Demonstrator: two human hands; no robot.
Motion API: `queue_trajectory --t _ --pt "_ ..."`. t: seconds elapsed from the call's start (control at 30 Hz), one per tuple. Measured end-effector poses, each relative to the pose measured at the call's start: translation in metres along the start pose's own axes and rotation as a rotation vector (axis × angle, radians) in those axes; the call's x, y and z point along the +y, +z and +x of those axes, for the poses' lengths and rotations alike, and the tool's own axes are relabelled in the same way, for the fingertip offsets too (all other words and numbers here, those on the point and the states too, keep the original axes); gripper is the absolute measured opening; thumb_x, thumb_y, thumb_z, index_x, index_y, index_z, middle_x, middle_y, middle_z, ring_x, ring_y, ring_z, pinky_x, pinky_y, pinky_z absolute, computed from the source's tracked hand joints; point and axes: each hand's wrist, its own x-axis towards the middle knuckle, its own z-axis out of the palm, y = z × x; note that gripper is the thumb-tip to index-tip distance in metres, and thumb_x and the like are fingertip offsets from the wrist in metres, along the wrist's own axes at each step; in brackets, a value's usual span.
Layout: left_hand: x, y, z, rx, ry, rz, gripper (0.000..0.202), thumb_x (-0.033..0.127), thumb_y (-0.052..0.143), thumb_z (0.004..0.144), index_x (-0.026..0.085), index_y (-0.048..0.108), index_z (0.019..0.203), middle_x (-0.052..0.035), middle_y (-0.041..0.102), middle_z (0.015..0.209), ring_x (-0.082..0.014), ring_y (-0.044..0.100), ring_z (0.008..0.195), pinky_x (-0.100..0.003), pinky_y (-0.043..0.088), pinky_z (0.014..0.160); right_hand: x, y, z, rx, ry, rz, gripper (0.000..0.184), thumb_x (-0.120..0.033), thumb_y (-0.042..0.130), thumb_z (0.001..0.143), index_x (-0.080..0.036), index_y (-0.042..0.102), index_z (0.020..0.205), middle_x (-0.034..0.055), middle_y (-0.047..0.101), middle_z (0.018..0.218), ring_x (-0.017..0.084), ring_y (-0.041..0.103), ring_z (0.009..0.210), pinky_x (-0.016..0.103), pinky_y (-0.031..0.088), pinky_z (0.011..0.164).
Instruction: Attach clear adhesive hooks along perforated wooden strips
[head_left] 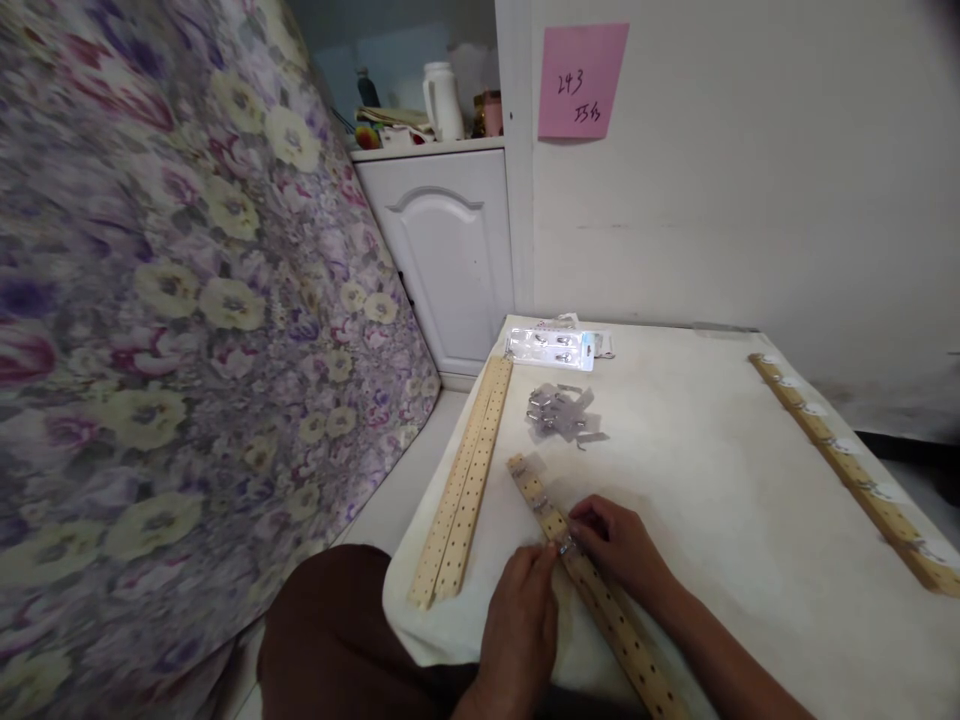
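Observation:
A long wooden strip with two rows of holes [626,635] lies slantwise on the white table, running towards my body. My left hand [521,610] is closed at its left edge, thumb and fingertips pressed on the strip beside a small shiny metal piece [566,546]. From the right, my right hand [619,540] pinches at that same metal piece; its exact shape is partly hidden by the fingers. Further up the strip sit more metal pieces with clear plastic tabs [540,502]. Beyond its far end lies a loose pile of metal pieces with clear tabs [562,412].
Two more holed wooden strips [469,470] lie side by side along the table's left edge. Clear plastic packaging [551,348] is at the back. A wooden strip fitted with tabbed pieces [847,462] lies along the right edge. A floral curtain [187,300] hangs at left.

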Motion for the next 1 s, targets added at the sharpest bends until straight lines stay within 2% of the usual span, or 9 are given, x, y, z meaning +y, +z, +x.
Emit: queue_trajectory --t 0.17,0.37,0.57,0.7,0.83,1.0 --pt "-0.003 0.003 -0.002 0.002 0.016 0.022 0.047 0.001 0.037 0.081 0.015 0.049 0.124 -0.0117 0.055 0.108 -0.0201 0.051 0.101 -0.036 0.048 0.088 0.001 0.0 0.004 -0.01 0.045 0.047 0.009 -0.024 0.057 0.075 -0.018 0.063 0.078 -0.0004 0.063 0.066 0.016 0.057 0.064 0.025 0.041 0.059" --pt "-0.004 0.003 -0.001 0.012 0.014 0.022 0.049 0.0 0.038 0.079 0.016 0.05 0.124 -0.0108 0.055 0.108 -0.0202 0.051 0.102 -0.037 0.047 0.091 0.007 0.004 0.002 0.02 0.021 0.067 0.01 -0.025 0.057 0.075 -0.019 0.064 0.079 -0.0008 0.064 0.066 0.016 0.058 0.063 0.025 0.042 0.059" --pt "-0.002 0.0 -0.001 0.023 0.013 -0.009 0.047 0.003 0.038 0.081 0.019 0.049 0.123 -0.0092 0.056 0.108 -0.0197 0.052 0.101 -0.036 0.047 0.09 0.009 0.003 -0.005 0.057 0.004 0.112 0.022 -0.028 0.057 0.076 -0.019 0.064 0.094 0.0015 0.066 0.075 0.018 0.06 0.068 0.027 0.045 0.064" --pt "-0.001 -0.001 -0.003 0.076 0.014 -0.062 0.041 0.008 0.037 0.086 0.021 0.048 0.123 -0.008 0.056 0.105 -0.0192 0.053 0.099 -0.035 0.047 0.088 0.012 -0.002 -0.012 0.098 0.011 0.098 0.028 -0.03 0.053 0.079 -0.018 0.061 0.103 0.0024 0.064 0.08 0.017 0.058 0.067 0.029 0.045 0.065" --pt "0.003 -0.005 -0.004 0.143 -0.027 -0.134 0.028 0.014 0.037 0.089 0.021 0.053 0.111 -0.0064 0.057 0.099 -0.0186 0.054 0.094 -0.034 0.046 0.083 0.016 -0.014 -0.036 0.079 0.049 0.034 0.021 -0.035 0.053 0.081 -0.019 0.06 0.093 -0.0011 0.058 0.069 0.017 0.055 0.065 0.027 0.043 0.062" --pt "0.005 -0.009 -0.004 0.182 -0.066 -0.159 0.02 0.016 0.039 0.088 0.02 0.056 0.098 -0.0048 0.056 0.092 -0.0182 0.055 0.088 -0.031 0.046 0.079 0.008 -0.022 -0.092 0.015 0.082 -0.119 0.018 -0.038 0.052 0.081 -0.021 0.057 0.08 -0.0032 0.054 0.061 0.015 0.052 0.059 0.025 0.038 0.055"
